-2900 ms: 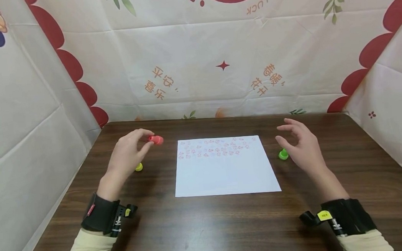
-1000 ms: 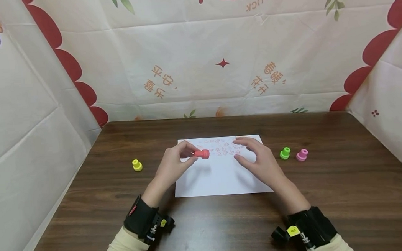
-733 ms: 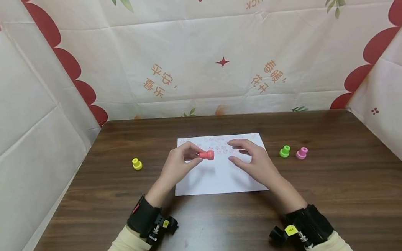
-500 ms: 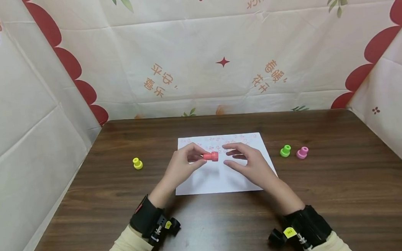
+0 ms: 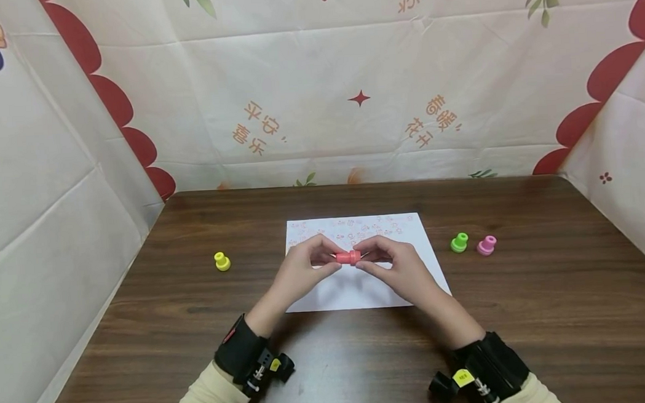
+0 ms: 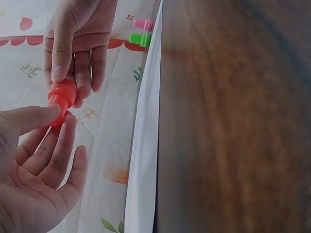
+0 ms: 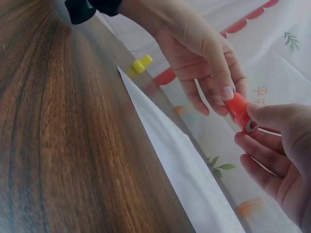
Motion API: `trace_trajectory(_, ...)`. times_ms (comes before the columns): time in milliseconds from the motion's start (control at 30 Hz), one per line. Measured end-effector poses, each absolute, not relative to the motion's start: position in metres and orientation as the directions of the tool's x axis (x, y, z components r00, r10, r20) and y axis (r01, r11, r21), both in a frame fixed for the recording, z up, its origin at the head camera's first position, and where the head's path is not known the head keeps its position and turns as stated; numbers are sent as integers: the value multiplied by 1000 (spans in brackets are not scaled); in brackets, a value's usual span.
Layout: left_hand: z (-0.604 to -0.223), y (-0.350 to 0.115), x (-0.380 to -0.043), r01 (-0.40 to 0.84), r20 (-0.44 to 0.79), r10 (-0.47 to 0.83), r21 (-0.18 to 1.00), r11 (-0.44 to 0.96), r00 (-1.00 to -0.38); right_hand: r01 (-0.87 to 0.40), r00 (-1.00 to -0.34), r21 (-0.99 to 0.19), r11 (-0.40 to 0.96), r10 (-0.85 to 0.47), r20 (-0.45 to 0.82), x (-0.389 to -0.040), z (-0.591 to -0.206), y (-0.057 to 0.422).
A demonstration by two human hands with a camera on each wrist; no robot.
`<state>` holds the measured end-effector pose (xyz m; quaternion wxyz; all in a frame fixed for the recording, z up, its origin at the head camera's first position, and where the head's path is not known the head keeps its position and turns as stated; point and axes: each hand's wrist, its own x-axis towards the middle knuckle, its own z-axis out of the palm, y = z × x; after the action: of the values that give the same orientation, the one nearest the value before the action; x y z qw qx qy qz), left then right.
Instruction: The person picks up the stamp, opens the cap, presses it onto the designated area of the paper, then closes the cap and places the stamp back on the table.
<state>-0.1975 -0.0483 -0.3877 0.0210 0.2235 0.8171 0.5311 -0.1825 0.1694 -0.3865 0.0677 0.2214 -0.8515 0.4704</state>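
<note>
A small red toy stamp (image 5: pixel 347 258) lies level in the air over the white paper (image 5: pixel 361 288), both hands on it. My left hand (image 5: pixel 306 267) pinches its narrow handle between thumb and fingers. From the other side, my right hand (image 5: pixel 395 265) pinches the wide end. In the left wrist view the red stamp (image 6: pixel 62 94) has the right thumb on its broad collar and the left thumb on its stem. The right wrist view shows a pale ring on the end face of the stamp (image 7: pixel 239 109). Rows of small red prints cover the paper's far part.
A yellow stamp (image 5: pixel 222 262) stands on the brown wooden table (image 5: pixel 332 361) left of the paper. To the right stand a green stamp (image 5: pixel 459 243) and a pink stamp (image 5: pixel 486 245). A printed white cloth (image 5: pixel 314 72) hangs behind the table.
My left hand has carried the red stamp rightward from the table's left side to over the paper. My right hand has come left from near the green stamp and now grips the wide end.
</note>
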Motion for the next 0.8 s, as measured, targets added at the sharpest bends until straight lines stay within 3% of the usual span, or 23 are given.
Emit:
trace_trajectory(300, -390, -47, -196, 334, 194, 389, 881, 336, -901, -447, -890, -767, 461, -319, 326, -183, -389, 172)
trace_trajectory(567, -384, -65, -205, 272, 178, 286, 903, 333, -942, -360, -933, -801, 478, -197, 301, -188, -385, 188)
trace_trajectory(800, -381, -72, -209, 227, 139, 310, 935, 271, -941, -361, -930, -816, 451, -231, 284, -189, -386, 190)
